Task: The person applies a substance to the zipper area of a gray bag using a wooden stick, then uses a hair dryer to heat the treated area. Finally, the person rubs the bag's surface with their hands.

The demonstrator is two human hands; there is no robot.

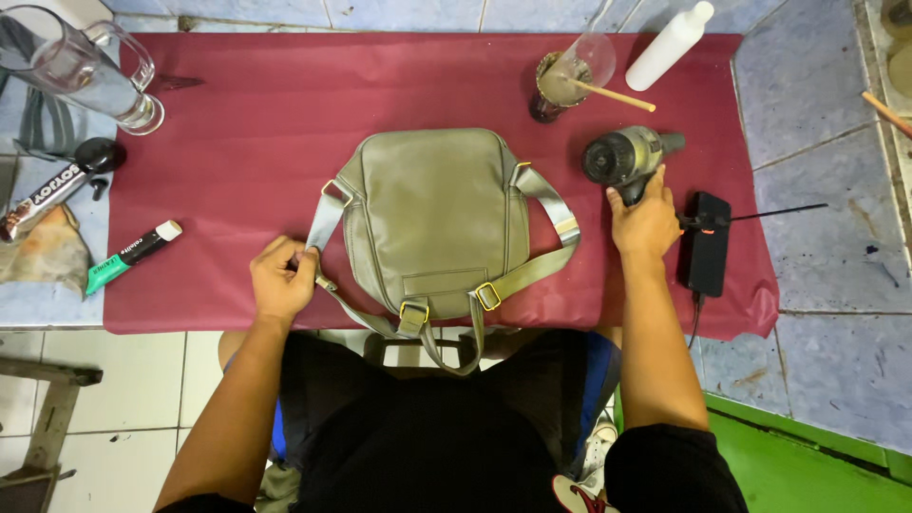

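While the grey backpack [432,218] lies flat at the middle of the maroon mat [237,142], the left hand [282,280] pinches its left strap [323,223], and the right hand [646,223], right of the backpack, grips a heat gun [627,157]. Beyond the backpack stands a glass with a stick [568,84]; a green tube [131,256] lies far left.

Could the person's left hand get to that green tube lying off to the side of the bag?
Probably yes. The left hand pinches the strap of the grey bag, and the green tube lies further to that side on the red mat with nothing between them. The hand would have to release the strap first.
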